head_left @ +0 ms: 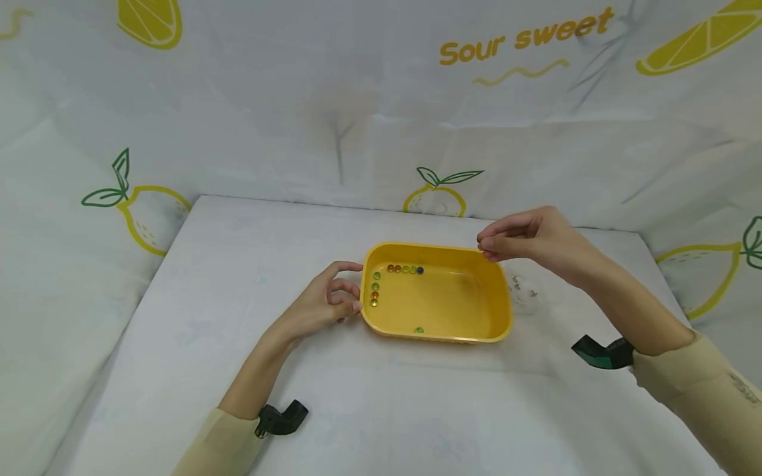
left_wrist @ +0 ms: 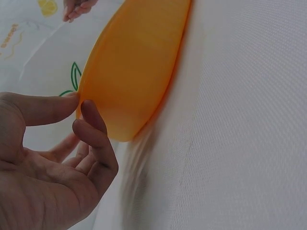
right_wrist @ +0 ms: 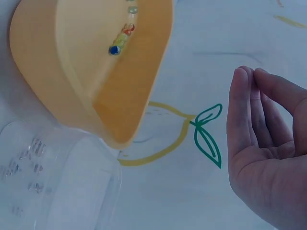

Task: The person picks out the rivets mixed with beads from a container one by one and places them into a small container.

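Note:
My left hand [head_left: 324,297] holds the left end of a yellow plastic basin [head_left: 458,301], thumb and fingers curved at its rim and outer wall. Inside, small glass marbles [head_left: 406,269] in orange, green and blue form a row along the far side. More marbles [head_left: 375,287] line up down the left side, and a single green marble [head_left: 419,330] lies by the near wall. Over the basin's far right corner, my right hand [head_left: 526,238] pinches thumb and fingertips together. A tiny dark thing [head_left: 479,238] shows at those fingertips, mostly hidden by them.
Right of the basin, close beside it, stands a clear plastic container [right_wrist: 81,177] with several small clear-looking pieces inside. A white cloth covers the table [head_left: 381,410]. Behind rises a white curtain [head_left: 268,119] printed with lemons and lettering.

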A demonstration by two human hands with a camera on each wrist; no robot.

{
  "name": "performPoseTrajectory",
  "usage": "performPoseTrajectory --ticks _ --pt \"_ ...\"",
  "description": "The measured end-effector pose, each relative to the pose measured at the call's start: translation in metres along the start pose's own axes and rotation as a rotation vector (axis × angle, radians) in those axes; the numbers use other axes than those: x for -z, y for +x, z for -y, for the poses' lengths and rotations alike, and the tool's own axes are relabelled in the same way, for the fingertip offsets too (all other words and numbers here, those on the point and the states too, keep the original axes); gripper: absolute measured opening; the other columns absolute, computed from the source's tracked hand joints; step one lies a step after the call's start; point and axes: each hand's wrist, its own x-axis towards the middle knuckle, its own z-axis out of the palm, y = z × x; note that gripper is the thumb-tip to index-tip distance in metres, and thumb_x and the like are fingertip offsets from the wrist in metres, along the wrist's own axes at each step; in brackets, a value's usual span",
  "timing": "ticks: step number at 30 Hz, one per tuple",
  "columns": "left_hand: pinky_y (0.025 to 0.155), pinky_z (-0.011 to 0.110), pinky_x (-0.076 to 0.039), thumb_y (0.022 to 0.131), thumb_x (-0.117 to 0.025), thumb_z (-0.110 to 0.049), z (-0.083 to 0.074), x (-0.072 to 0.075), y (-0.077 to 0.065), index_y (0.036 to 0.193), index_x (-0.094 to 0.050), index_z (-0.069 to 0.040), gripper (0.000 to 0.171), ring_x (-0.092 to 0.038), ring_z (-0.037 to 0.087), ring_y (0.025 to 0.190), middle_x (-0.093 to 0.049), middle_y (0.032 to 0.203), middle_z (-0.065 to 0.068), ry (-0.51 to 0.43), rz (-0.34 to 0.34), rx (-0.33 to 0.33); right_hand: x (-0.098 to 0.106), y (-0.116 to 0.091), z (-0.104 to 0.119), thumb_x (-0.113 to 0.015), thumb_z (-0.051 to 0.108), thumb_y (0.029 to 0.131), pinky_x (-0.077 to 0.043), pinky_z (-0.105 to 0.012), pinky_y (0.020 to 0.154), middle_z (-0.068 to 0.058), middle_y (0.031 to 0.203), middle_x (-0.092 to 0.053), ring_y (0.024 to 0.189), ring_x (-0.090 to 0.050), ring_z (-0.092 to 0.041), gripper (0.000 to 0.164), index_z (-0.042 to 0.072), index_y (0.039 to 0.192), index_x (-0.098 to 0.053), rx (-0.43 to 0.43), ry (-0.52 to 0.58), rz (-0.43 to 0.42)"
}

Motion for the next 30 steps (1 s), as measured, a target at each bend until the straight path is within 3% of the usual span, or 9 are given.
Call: performPoseTrajectory --ticks 7,18,30 --pt "0.065 0.024 -0.046 0.097 -0.072 -0.004 0.0 -0.001 0.0 0.156 -0.046 -0.02 0.067 -0.063 0.023 0.083 -0.066 0.115 0.01 0.003 0.003 -0.009 0.016 -0.017 -0.016 -0.073 0.019 0.105 -0.065 -0.023 0.087 0.008 0.107 -0.083 0.098 -0.082 -0.016 0.027 0.001 0.125 -0.077 0.025 -0.035 -0.051" --pt "0.066 0.025 -0.047 0.096 -0.072 -0.004 0.002 -0.001 -0.001 0.157 -0.045 -0.02 0.068 -0.063 0.023 0.083 -0.066 0.114 0.01 0.008 -0.001 -0.006 0.041 -0.045 -0.05 -0.072 0.022 0.106 -0.063 -0.019 0.086 0.01 0.105 -0.084 0.095 -0.082 -0.011 0.03 0.001 0.127 -0.076 -0.036 -0.098 -0.114" --pt "0.065 0.025 -0.047 0.097 -0.072 -0.004 0.003 -0.001 -0.001 0.157 -0.045 -0.019 0.068 -0.062 0.023 0.082 -0.066 0.114 0.01 0.009 0.002 -0.024 0.052 -0.054 -0.086 -0.07 0.02 0.107 -0.063 -0.016 0.084 0.012 0.105 -0.084 0.093 -0.082 -0.008 0.032 -0.002 0.13 -0.073 -0.058 -0.068 -0.112"
